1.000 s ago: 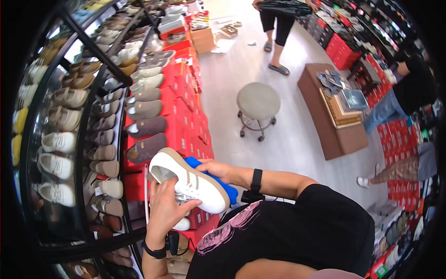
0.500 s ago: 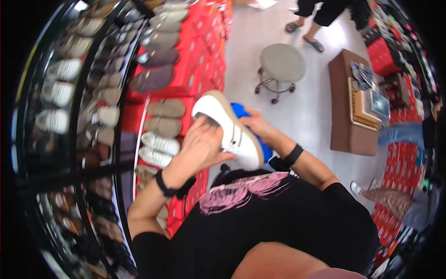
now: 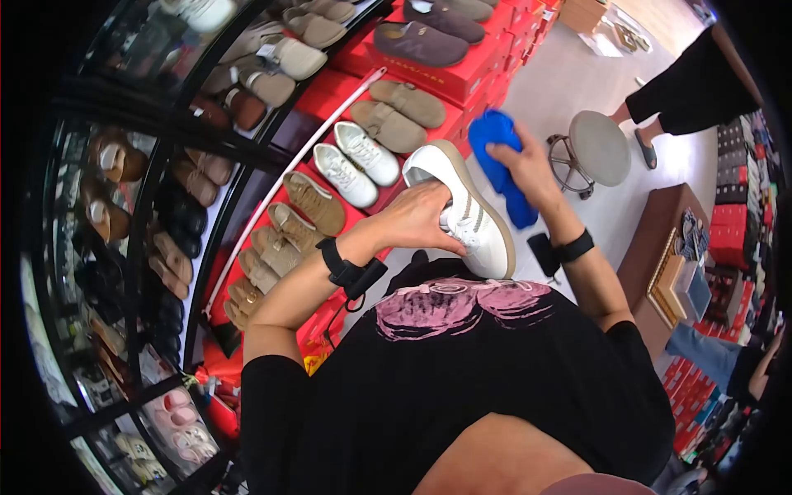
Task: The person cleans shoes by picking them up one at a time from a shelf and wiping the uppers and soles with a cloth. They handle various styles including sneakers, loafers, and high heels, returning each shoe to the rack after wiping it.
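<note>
My left hand (image 3: pixel 419 216) grips a white sneaker (image 3: pixel 481 241) with a tan sole, fingers inside its opening and thumb over the laces. The sneaker is tilted, toe toward my shirt. In my right hand (image 3: pixel 530 169) is a long, soft-looking blue piece (image 3: pixel 492 157), held with the thumb across it; its exact kind does not show. The blue piece is beside the sneaker's sole, with a gap between them. A pair of white sneakers (image 3: pixel 356 165) sits on the red display just beyond my left hand.
Brown shoes (image 3: pixel 289 227) and clogs (image 3: pixel 396 115) line the red display at left, beside glass shelves (image 3: pixel 177 214) of footwear. Ahead stand a round stool (image 3: pixel 601 147) and a person in black shorts (image 3: pixel 697 87). A brown bench (image 3: pixel 660 239) holding boxes is at right, near another person (image 3: pixel 705 359).
My right hand has drawn the blue piece away from behind the sneaker, to the right. My left hand still holds the sneaker. The view has turned toward the left shelves.
</note>
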Demonstrator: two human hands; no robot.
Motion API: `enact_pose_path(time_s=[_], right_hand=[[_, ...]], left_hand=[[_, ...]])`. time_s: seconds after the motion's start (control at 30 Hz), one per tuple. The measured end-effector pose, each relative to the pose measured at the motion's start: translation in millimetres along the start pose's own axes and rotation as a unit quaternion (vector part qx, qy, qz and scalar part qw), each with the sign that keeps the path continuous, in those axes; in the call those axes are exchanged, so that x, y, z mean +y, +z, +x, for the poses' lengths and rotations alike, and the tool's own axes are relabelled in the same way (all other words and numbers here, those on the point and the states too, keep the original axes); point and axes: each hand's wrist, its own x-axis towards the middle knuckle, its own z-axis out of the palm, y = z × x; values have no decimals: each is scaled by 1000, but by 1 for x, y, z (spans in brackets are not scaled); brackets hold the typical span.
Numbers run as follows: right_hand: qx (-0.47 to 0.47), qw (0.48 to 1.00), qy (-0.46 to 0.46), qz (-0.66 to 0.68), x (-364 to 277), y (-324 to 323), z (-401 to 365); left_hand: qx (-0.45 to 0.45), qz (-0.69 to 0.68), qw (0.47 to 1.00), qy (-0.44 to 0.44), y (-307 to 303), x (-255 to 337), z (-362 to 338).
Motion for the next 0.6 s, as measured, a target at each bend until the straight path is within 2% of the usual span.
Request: enact_pose_path(time_s=[0.07,0.1,0.13,0.2,0.23,0.27,0.33,0.37,0.4,0.47,0.53,0.6], right_hand=[[-12,993,-117,-33,-33,20,7],[-45,976,-205,-57,-45,31,9],[-49,976,-205,-60,-46,41,11],[-178,887,-378,-195,-50,56,15],[-221,873,-360,-244,-56,63,6],[-210,848,-383,-300,-55,69,0],[-240,855,-318,-334,-63,68,-18],[-242,853,-317,-336,-64,64,-26],[-234,860,-288,-352,-65,59,-33],[-224,865,-257,-369,-62,49,-46],[-157,852,-243,-436,-55,39,-55],[-119,861,-245,-429,-47,34,-61]], left_hand=[[20,-3,1000,7,0,-4,-13],[58,-8,998,27,2,-6,-18],[63,-10,998,26,2,-8,-22],[111,26,992,60,0,-9,-27],[116,23,991,59,-2,-8,-31],[106,17,994,33,-6,-7,-35],[102,7,995,7,-5,-12,-38],[148,-2,989,-1,1,-20,-39],[191,-10,981,-9,4,-24,-39],[191,11,975,-111,-3,-24,-38],[238,9,965,-111,-3,-31,-33],[254,16,958,-129,-3,-32,-26]])
